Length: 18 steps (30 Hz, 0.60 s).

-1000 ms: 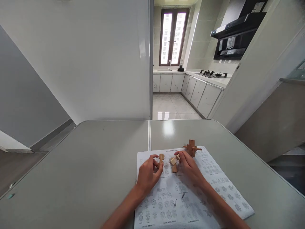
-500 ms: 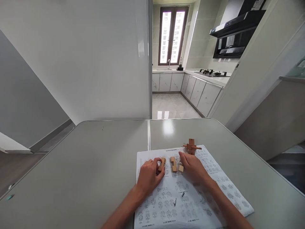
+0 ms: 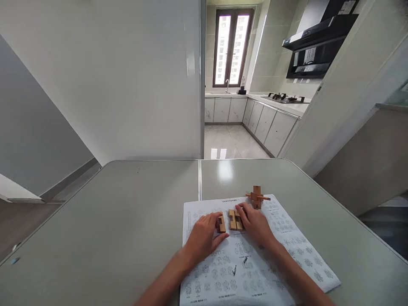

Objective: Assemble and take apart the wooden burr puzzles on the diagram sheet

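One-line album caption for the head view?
Two bare hands lay small notched wooden blocks flat on a printed diagram sheet.

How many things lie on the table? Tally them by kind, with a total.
Loose wooden puzzle pieces: 3, one at the left hand, two at the right hand
Assembled wooden cross puzzle: 1
Printed paper sheet: 1
Total: 5

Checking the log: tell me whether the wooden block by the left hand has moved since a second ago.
Yes. The wooden block has come down flat onto the printed sheet, at the left hand, nearer the pieces under the right hand.
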Motion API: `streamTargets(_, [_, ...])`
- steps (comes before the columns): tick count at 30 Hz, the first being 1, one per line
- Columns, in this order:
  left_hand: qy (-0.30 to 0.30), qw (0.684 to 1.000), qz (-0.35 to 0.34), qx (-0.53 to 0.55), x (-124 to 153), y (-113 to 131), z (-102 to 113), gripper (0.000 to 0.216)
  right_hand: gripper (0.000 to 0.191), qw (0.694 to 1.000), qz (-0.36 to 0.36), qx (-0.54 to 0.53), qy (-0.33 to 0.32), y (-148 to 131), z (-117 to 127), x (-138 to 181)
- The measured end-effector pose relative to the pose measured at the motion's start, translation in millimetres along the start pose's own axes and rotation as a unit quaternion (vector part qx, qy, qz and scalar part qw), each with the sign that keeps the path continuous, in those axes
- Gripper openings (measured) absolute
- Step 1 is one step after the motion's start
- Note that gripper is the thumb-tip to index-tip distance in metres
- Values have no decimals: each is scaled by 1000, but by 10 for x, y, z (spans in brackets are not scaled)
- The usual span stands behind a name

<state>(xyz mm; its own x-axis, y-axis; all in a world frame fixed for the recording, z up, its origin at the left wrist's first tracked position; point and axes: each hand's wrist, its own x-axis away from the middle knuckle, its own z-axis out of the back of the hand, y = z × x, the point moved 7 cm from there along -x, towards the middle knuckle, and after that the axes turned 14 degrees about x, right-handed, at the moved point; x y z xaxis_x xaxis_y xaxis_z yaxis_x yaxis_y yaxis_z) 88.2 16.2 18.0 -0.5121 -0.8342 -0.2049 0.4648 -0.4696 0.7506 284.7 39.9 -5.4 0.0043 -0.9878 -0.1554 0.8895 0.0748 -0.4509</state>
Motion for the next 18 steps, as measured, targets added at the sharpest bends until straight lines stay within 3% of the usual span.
streamTargets(6, [52,998,-12,14,6,-54,41,73,46,992,30,-116,-30,-141,-35,23])
streamTargets(11, [47,998,-7,33,-9,-37,57,93,38,977,83,-188,-53,-349,-17,101])
streamTargets(18, [19,998,17,59,-39,-33,81,59,33,969,121,-197,-86,-439,-59,159])
